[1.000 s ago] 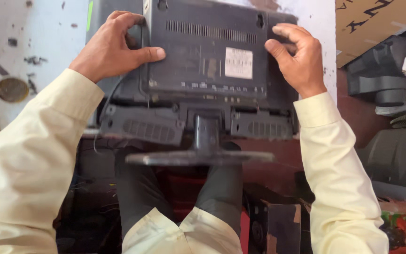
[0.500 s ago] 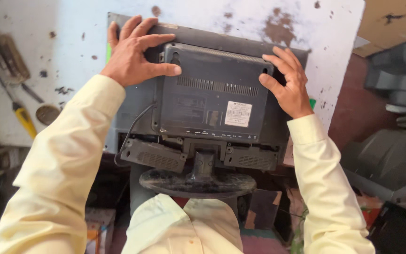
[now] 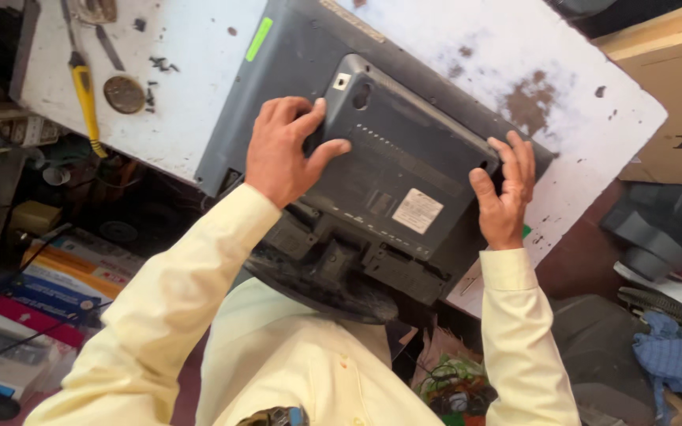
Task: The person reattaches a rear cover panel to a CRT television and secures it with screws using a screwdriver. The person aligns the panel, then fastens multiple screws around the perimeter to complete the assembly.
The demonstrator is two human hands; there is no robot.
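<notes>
Monitor (image 3: 388, 166), a dark grey flat-screen set, lies face down and skewed on the white, stained workbench (image 3: 191, 87), its raised back housing turned up toward the camera and its near edge hanging over the bench's front edge above the person's lap. A pale rectangular label (image 3: 417, 211) sits on the back housing, and a small green sticker (image 3: 259, 39) marks the far upper corner of the casing. The round black stand base (image 3: 317, 284) juts from the lower edge of the set, just above the person's cream shirt. The left hand (image 3: 286, 150) grasps the upper left corner of the raised back housing, fingers curled over its edge and thumb pressed flat on the panel. The right hand (image 3: 505, 193) clasps the right end of the same housing, fingers spread upward along its side and thumb on the back face. Both sleeves are pale yellow. On the bench to the left of the monitor lie a yellow-handled screwdriver (image 3: 84, 87) and, just beside it, a round brownish metal lid (image 3: 124, 94). A cardboard box (image 3: 672, 87) stands beyond the bench's right corner. Below it sits a dark plastic monitor stand (image 3: 645, 237), with a blue cloth (image 3: 667, 355) near the lower right. Stacked flat packages in red, blue and orange (image 3: 33, 292) lie on the floor at the left, crossed by black cables.
</notes>
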